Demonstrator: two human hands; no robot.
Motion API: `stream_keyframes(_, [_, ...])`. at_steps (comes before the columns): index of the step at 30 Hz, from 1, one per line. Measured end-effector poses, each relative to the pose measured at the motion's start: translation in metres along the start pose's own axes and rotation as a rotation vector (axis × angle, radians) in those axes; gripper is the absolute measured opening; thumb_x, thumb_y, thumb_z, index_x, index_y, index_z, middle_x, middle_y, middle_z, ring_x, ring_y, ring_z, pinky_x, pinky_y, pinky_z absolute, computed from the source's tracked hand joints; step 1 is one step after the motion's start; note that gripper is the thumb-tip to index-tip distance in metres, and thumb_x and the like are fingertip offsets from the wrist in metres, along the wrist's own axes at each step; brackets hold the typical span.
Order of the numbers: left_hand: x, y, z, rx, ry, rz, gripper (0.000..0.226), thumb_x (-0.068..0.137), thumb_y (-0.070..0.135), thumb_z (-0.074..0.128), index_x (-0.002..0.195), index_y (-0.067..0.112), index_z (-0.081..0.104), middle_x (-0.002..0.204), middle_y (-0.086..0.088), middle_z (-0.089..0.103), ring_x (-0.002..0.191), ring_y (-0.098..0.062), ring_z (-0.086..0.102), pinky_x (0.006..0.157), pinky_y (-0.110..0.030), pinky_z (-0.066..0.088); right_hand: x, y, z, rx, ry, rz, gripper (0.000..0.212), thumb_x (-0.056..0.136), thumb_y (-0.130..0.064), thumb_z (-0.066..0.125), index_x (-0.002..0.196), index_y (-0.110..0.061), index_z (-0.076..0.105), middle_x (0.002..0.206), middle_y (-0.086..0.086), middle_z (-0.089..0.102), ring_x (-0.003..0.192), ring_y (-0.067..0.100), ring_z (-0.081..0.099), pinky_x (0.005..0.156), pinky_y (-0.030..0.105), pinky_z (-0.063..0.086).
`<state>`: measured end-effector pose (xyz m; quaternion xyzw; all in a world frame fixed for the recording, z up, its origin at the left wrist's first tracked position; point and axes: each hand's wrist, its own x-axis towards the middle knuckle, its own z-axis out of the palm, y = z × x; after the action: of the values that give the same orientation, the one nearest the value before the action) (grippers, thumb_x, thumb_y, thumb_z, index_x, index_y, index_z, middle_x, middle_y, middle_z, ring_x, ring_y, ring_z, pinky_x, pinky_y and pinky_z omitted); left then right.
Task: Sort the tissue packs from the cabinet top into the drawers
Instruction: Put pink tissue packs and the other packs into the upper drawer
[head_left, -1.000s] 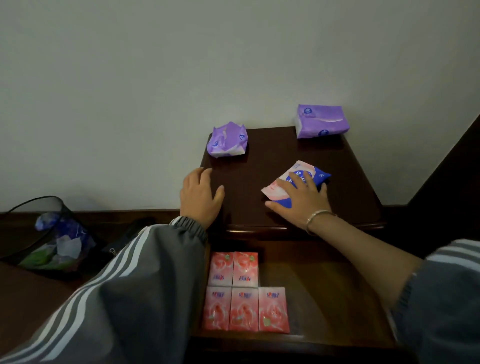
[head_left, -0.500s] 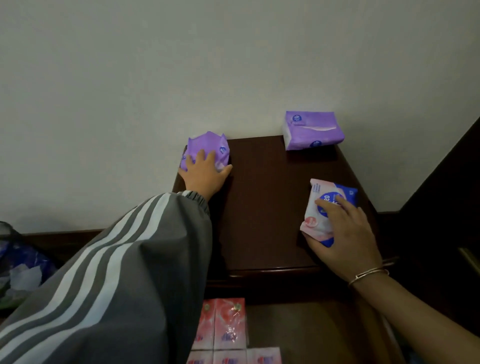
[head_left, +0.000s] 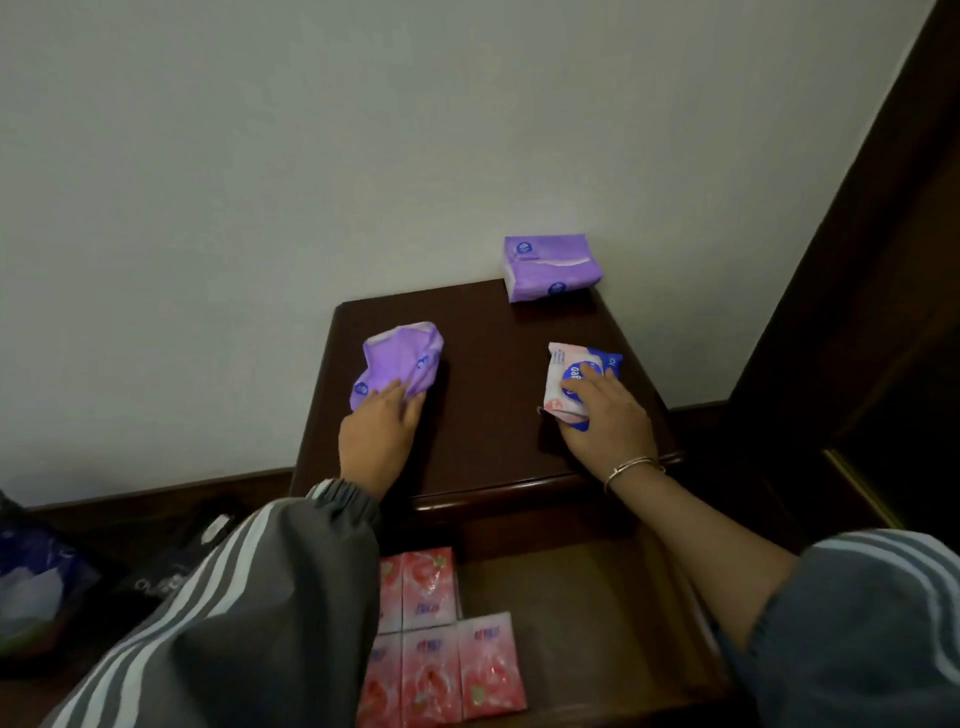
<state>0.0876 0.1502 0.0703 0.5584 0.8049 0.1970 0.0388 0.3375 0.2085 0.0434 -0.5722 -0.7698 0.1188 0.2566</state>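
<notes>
both hands were on the cabinet top (head_left: 493, 426), each holding a pack. left hand (head_left: 382, 431) had its fingers curled round the near end of the crumpled purple pack (head_left: 402, 358). that pack's long axis ran diagonally, from near-left at my fingers to far-right, with most of it sticking out beyond the hand. right hand (head_left: 608, 421) was clamped on the pink-and-blue pack (head_left: 563, 382), fingers over the top and thumb at its near-left edge. its long axis pointed roughly away from me. key relation: the open drawer (head_left: 582, 613) sat below the front edge, on my side of both hands, so i judged the move as a straight pull back and down, no reach needed. pink packs (head_left: 441, 654) filled the drawer's left part, in line with the left hand. the right part was bare wood, in line with the right hand. my guess: the pink-and-blue pack had the free slot, while the purple one would land on or beside the pink rows unless it belonged in another drawer. a flat purple pack (head_left: 550, 267) lay at the back right corner by the wall (head_left: 311, 156), long axis left to right, untouched, nearer the right hand.
</notes>
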Motion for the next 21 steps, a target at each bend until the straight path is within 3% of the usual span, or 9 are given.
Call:
stream_keyframes(4, [-0.064,0.02,-0.027,-0.168,0.017,0.019,0.044,0.097,0.039,0.047,0.131,0.011,0.055,0.132,-0.011,0.06,0.122,-0.028,0.054,0.092,-0.034,0.04,-0.012,0.0,-0.016,0.104,0.038,-0.023,0.035,0.084,-0.019,0.067,0.118,-0.012,0.065,0.132,0.01,0.058,0.128,0.03,0.049,0.098,0.038,0.043])
stream_keyframes(7, [-0.114,0.04,-0.042,-0.239,-0.023,0.067,0.044,0.095,0.037,0.052,0.13,0.011,0.056,0.13,-0.01,0.061,0.122,-0.024,0.055,0.093,-0.03,0.039,-0.032,0.003,-0.038,0.342,0.1,0.049,0.031,0.084,-0.013,0.067,0.114,-0.007,0.067,0.117,0.012,0.068,0.11,0.026,0.062,0.091,0.032,0.047])
stream_keyframes(10, [-0.162,0.065,-0.042,-0.15,-0.164,0.183,0.044,0.095,0.043,0.048,0.132,0.02,0.055,0.138,-0.002,0.056,0.125,-0.018,0.052,0.095,-0.025,0.038,-0.066,0.009,-0.066,0.678,0.17,0.194,0.007,0.087,-0.014,0.063,0.086,-0.014,0.07,0.075,-0.003,0.068,0.075,0.014,0.059,0.065,0.013,0.044])
stream_keyframes(11, [-0.177,0.073,-0.038,-0.091,-0.215,0.243,0.046,0.095,0.046,0.045,0.135,0.024,0.052,0.142,0.001,0.052,0.127,-0.015,0.05,0.098,-0.024,0.036,-0.08,0.013,-0.076,0.766,0.204,0.245,0.014,0.088,-0.014,0.062,0.076,-0.02,0.066,0.068,-0.006,0.063,0.07,0.011,0.055,0.062,0.014,0.043])
stream_keyframes(13, [-0.202,0.09,-0.027,0.008,-0.3,0.349,0.047,0.095,0.052,0.039,0.137,0.032,0.048,0.146,0.007,0.046,0.131,-0.01,0.046,0.102,-0.024,0.037,-0.108,0.022,-0.094,0.932,0.243,0.324,0.018,0.089,-0.014,0.061,0.074,-0.024,0.064,0.073,-0.005,0.065,0.072,0.01,0.06,0.068,0.022,0.049])
stream_keyframes(15, [-0.22,0.106,-0.014,0.059,-0.384,0.367,0.045,0.094,0.054,0.037,0.13,0.033,0.052,0.143,0.008,0.049,0.128,-0.014,0.049,0.1,-0.03,0.042,-0.133,0.031,-0.113,0.99,0.229,0.331,0.015,0.089,-0.015,0.06,0.08,-0.026,0.066,0.08,-0.009,0.069,0.075,0.004,0.066,0.068,0.019,0.053])
stream_keyframes(18, [-0.22,0.125,0.013,0.141,-0.448,0.285,0.043,0.095,0.054,0.036,0.113,0.023,0.059,0.125,0.001,0.06,0.113,-0.024,0.058,0.086,-0.036,0.046,-0.158,0.042,-0.13,0.963,0.161,0.368,0.011,0.089,-0.02,0.06,0.083,-0.028,0.065,0.084,-0.005,0.069,0.079,0.006,0.065,0.068,0.022,0.051])
stream_keyframes(21, [-0.202,0.135,0.038,0.112,-0.54,0.2,0.044,0.096,0.053,0.036,0.115,0.02,0.058,0.125,-0.006,0.059,0.113,-0.029,0.057,0.09,-0.037,0.045,-0.168,0.05,-0.137,0.933,0.126,0.395,0.01,0.09,-0.021,0.059,0.084,-0.028,0.063,0.085,-0.001,0.068,0.083,0.011,0.063,0.069,0.024,0.048])
